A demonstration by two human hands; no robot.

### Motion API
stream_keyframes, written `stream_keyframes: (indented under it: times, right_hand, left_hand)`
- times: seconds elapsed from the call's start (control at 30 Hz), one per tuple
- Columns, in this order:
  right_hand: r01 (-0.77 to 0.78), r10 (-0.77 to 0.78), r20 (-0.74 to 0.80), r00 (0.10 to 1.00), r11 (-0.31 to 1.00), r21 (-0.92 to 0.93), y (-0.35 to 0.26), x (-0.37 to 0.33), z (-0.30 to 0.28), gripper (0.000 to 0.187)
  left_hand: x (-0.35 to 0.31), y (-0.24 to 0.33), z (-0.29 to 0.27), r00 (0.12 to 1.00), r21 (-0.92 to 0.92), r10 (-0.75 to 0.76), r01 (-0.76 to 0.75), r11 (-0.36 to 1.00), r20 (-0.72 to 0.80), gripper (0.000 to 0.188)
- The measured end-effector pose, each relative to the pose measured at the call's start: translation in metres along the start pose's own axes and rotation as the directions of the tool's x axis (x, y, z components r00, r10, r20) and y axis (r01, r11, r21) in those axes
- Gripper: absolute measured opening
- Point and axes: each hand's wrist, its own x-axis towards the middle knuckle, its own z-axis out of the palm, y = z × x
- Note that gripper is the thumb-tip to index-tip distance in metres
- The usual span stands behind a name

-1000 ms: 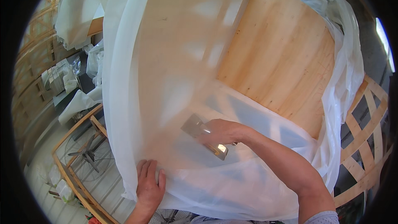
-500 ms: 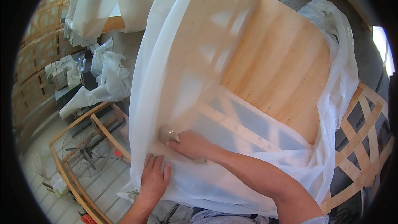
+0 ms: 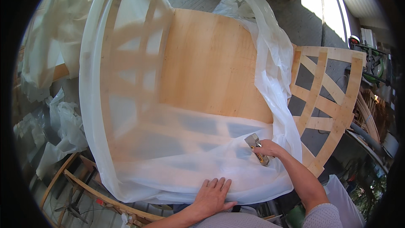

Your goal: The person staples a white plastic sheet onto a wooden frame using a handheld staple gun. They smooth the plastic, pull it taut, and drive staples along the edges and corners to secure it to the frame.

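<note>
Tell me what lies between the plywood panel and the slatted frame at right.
Bunched translucent plastic film lies between the plywood panel and the slatted frame; the head view shows it.

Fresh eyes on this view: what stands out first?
The bare wooden panel at the centre, with milky plastic sheeting along its left, near and right sides. Then the right hand, gripping a metal tool at the sheeting's right, and the left hand, resting on its near edge.
</note>
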Motion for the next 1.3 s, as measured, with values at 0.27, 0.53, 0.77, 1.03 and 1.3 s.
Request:
stream_keyframes:
  times: [0.27,0.53,0.77,1.03,1.3]
  right_hand:
    - [-0.035,0.031,0.053,0.998,0.996,0.077,0.048,-0.066,-0.026,0.064]
    - [0.218,-0.169,0.386,0.907,0.972,-0.087,0.062,-0.126,-0.028,0.067]
    - [0.201,-0.119,0.661,0.741,0.978,-0.050,0.098,-0.179,0.010,0.075]
    - [0.192,-0.198,0.378,0.905,0.980,0.053,0.035,-0.168,-0.012,0.060]
    - [0.459,-0.312,0.480,0.820,0.860,-0.224,-0.041,-0.091,0.021,0.062]
  left_hand:
    - [0.019,0.031,0.028,0.987,0.160,0.155,-0.146,0.976,-0.045,0.024]
    - [-0.014,0.064,0.023,0.976,-0.203,0.019,-0.064,0.977,-0.216,0.010]
    - [-0.027,0.057,0.053,0.982,-0.197,0.097,-0.129,0.972,-0.162,0.012]
    - [-0.022,0.041,0.089,0.989,-0.090,0.098,-0.108,0.990,-0.112,0.008]
    - [-0.021,0.037,0.098,0.973,-0.034,0.119,-0.128,0.991,-0.197,0.007]
